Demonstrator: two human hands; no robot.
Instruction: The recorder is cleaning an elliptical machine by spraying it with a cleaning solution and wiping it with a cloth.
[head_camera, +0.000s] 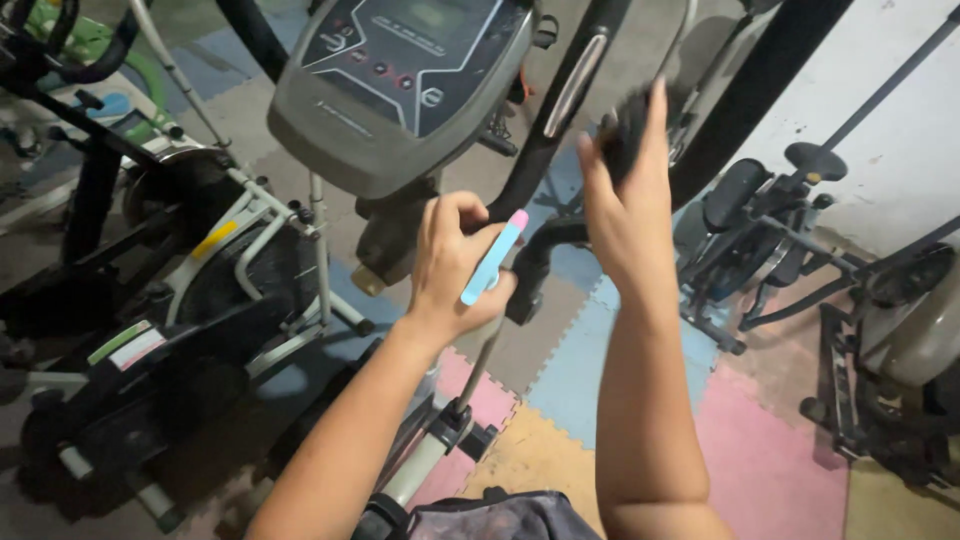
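Your left hand (450, 262) has its fingers curled shut around a slim light-blue tool with a pink tip (495, 258). The tool runs slantwise between your thumb and forefinger, its pink end sticking up past your knuckles and its blue end reaching down past the thumb. Just beyond those fingers bends the black curved handlebar (545, 245) of the exercise machine; whether the tool touches it, you cannot tell.

Your right hand (625, 205) is raised higher, fingers pointing upward and closed against a dark, fuzzy thing (628, 125) at their tips. It is too blurred to say what it is. It lies close to the black upright bar (570, 95), which rises just left of your fingertips.

Above your left fingers hangs the grey console (400, 85) with its dark panel. Below both wrists lies the floor of foam mats (765, 465) in pink, blue and yellow. Well away to the right of your right fingers stands another black machine (775, 225).
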